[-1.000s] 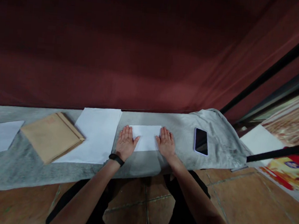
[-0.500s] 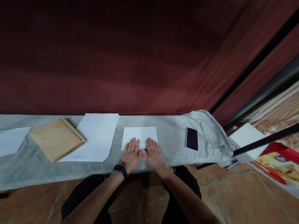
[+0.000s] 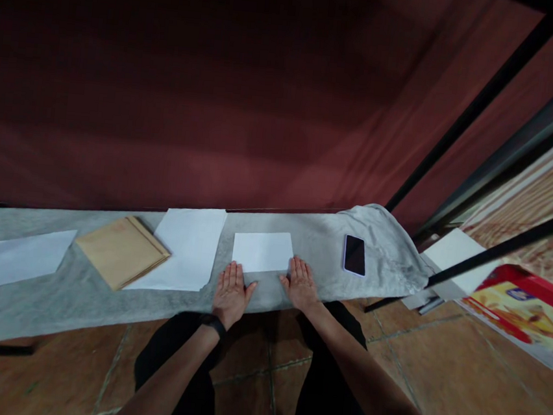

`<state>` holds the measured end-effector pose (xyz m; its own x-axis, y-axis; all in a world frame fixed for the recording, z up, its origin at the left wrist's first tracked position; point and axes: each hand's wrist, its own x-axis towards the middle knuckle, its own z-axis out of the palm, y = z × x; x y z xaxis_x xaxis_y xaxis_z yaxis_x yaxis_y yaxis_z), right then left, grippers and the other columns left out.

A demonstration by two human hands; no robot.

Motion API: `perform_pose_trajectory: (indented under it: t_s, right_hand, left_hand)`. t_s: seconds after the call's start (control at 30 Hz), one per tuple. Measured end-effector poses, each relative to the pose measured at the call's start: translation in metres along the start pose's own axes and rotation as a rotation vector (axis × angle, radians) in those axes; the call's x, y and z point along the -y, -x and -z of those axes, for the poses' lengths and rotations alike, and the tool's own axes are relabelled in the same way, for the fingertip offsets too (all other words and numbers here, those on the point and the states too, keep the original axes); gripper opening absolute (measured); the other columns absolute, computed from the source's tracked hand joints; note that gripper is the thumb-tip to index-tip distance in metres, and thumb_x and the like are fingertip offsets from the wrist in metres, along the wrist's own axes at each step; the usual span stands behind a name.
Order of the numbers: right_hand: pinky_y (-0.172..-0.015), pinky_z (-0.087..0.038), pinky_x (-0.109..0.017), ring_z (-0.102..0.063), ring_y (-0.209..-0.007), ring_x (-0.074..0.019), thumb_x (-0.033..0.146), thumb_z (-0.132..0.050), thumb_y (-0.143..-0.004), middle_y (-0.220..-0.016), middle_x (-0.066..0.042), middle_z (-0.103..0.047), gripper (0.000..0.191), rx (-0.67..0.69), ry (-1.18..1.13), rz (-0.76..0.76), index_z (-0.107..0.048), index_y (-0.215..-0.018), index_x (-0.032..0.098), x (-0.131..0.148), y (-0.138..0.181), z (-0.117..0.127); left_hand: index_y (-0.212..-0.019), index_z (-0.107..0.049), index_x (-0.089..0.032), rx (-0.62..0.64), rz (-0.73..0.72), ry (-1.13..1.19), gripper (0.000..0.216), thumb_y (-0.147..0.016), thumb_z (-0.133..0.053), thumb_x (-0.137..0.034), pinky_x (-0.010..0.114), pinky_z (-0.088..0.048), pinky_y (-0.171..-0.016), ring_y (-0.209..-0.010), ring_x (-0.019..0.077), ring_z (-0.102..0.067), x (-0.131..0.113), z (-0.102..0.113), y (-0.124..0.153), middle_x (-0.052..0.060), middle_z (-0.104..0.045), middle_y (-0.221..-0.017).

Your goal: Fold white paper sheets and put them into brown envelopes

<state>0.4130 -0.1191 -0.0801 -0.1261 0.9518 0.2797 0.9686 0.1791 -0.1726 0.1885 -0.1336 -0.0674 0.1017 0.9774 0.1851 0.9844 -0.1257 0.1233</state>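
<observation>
A small white sheet of paper (image 3: 263, 252), perhaps folded, lies flat on the grey cloth (image 3: 320, 238) in front of me. At its lower left corner rests my left hand (image 3: 231, 296), palm down, fingers straight and thumb out to the side. My right hand (image 3: 302, 285) lies flat at the lower right corner, fingertips by the paper's edge, thumb spread toward the left. Neither hand grips anything. A dark band (image 3: 215, 324) circles my left wrist.
Left of the paper are a stack of larger white sheets (image 3: 194, 245), brown envelopes (image 3: 120, 251) partly over it, and another white sheet (image 3: 12, 259). A phone (image 3: 355, 255) lies to the right. Beyond the table end is a red and yellow box (image 3: 531, 307), with black poles nearby.
Both hands have moved apart, from the middle of the small paper out to its lower corners. More of the paper's surface shows now. The view has shifted slightly.
</observation>
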Motion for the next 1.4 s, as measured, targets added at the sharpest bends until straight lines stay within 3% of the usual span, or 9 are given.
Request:
perform_pose_trajectory:
  t_s: [0.13, 0.23, 0.3, 0.43, 0.67, 1.0, 1.1, 1.23, 1.4]
  right_hand:
    - [-0.118, -0.028, -0.056, -0.039, -0.145, -0.0354, 0.041, -0.032, -0.105, -0.153, -0.026, -0.041, 0.061, -0.037, -0.008, -0.042, -0.043, -0.148, -0.001, 0.005, -0.015, 0.006]
    - [-0.119, -0.030, -0.052, -0.037, -0.147, -0.0309, 0.039, -0.028, -0.106, -0.155, -0.020, -0.041, 0.058, -0.003, -0.082, -0.002, -0.043, -0.150, 0.005, 0.019, -0.045, 0.009]
    - [-0.120, -0.031, -0.047, -0.037, -0.148, -0.0262, 0.039, -0.024, -0.107, -0.158, -0.014, -0.040, 0.056, 0.049, -0.129, 0.052, -0.044, -0.151, 0.011, 0.030, -0.067, 0.006]
    - [-0.120, -0.032, -0.044, -0.039, -0.146, -0.0228, 0.036, -0.024, -0.108, -0.155, -0.012, -0.045, 0.052, 0.107, -0.147, 0.076, -0.049, -0.147, 0.012, 0.041, -0.095, -0.013]
    - [-0.121, -0.028, -0.048, -0.037, -0.147, -0.0280, 0.041, -0.032, -0.107, -0.157, -0.017, -0.040, 0.057, -0.018, -0.056, 0.073, -0.040, -0.152, 0.007, 0.020, -0.099, -0.036]
    - [-0.119, -0.030, -0.054, -0.041, -0.144, -0.0351, 0.043, -0.033, -0.106, -0.153, -0.025, -0.044, 0.062, -0.103, -0.018, -0.017, -0.041, -0.150, 0.000, -0.008, -0.099, -0.030]
    - [-0.119, -0.027, -0.057, -0.037, -0.146, -0.0352, 0.040, -0.030, -0.106, -0.154, -0.024, -0.042, 0.059, -0.114, -0.047, -0.041, -0.043, -0.149, 0.001, -0.001, -0.102, -0.025]
    - [-0.122, -0.028, -0.047, -0.036, -0.148, -0.0249, 0.034, -0.024, -0.108, -0.157, -0.013, -0.042, 0.053, -0.004, -0.162, 0.121, -0.044, -0.150, 0.009, 0.024, -0.108, -0.023]
    - [-0.124, -0.023, -0.047, -0.038, -0.146, -0.0221, 0.035, -0.026, -0.108, -0.154, -0.012, -0.047, 0.052, 0.032, -0.185, 0.200, -0.039, -0.153, 0.012, 0.039, -0.110, -0.029]
  left_hand:
    - [-0.138, -0.053, 0.001, -0.042, -0.020, 0.005, 0.059, -0.100, -0.026, -0.035, 0.051, -0.029, -0.119, -0.138, 0.0326, -0.049, -0.009, 0.018, -0.019, 0.027, -0.055, -0.143]
    - [-0.144, -0.048, -0.003, -0.054, -0.101, 0.079, 0.056, -0.100, -0.025, -0.028, 0.045, -0.031, -0.119, -0.141, 0.0261, -0.046, -0.023, 0.025, -0.053, 0.020, -0.052, -0.148]
    - [-0.147, -0.045, -0.006, -0.019, -0.159, 0.110, 0.055, -0.100, -0.026, -0.026, 0.045, -0.030, -0.120, -0.144, 0.0248, -0.042, -0.030, 0.021, -0.077, 0.017, -0.049, -0.152]
    - [-0.147, -0.046, -0.006, 0.064, -0.118, 0.100, 0.055, -0.099, -0.027, -0.024, 0.048, -0.029, -0.120, -0.148, 0.0284, -0.035, -0.031, 0.000, -0.106, 0.019, -0.044, -0.155]
    - [-0.152, -0.036, -0.004, -0.026, 0.017, 0.006, 0.062, -0.102, -0.030, -0.039, 0.049, -0.023, -0.122, -0.152, 0.0303, -0.025, -0.010, -0.026, -0.111, 0.021, -0.033, -0.160]
    - [-0.149, -0.037, 0.003, -0.159, 0.135, 0.084, 0.070, -0.099, -0.036, -0.045, 0.054, -0.022, -0.122, -0.150, 0.0360, -0.028, 0.000, -0.024, -0.110, 0.028, -0.036, -0.156]
    - [-0.149, -0.039, 0.001, -0.156, 0.041, 0.114, 0.062, -0.100, -0.034, -0.037, 0.053, -0.020, -0.123, -0.151, 0.0334, -0.026, -0.005, -0.018, -0.117, 0.024, -0.036, -0.158]
    - [-0.151, -0.042, -0.008, 0.002, -0.186, 0.157, 0.056, -0.099, -0.031, -0.026, 0.048, -0.022, -0.124, -0.151, 0.0270, -0.028, -0.016, -0.014, -0.126, 0.014, -0.037, -0.160]
    - [-0.153, -0.037, -0.008, 0.089, -0.207, 0.123, 0.058, -0.097, -0.031, -0.020, 0.048, -0.018, -0.125, -0.153, 0.0266, -0.023, -0.020, -0.019, -0.127, 0.013, -0.033, -0.162]
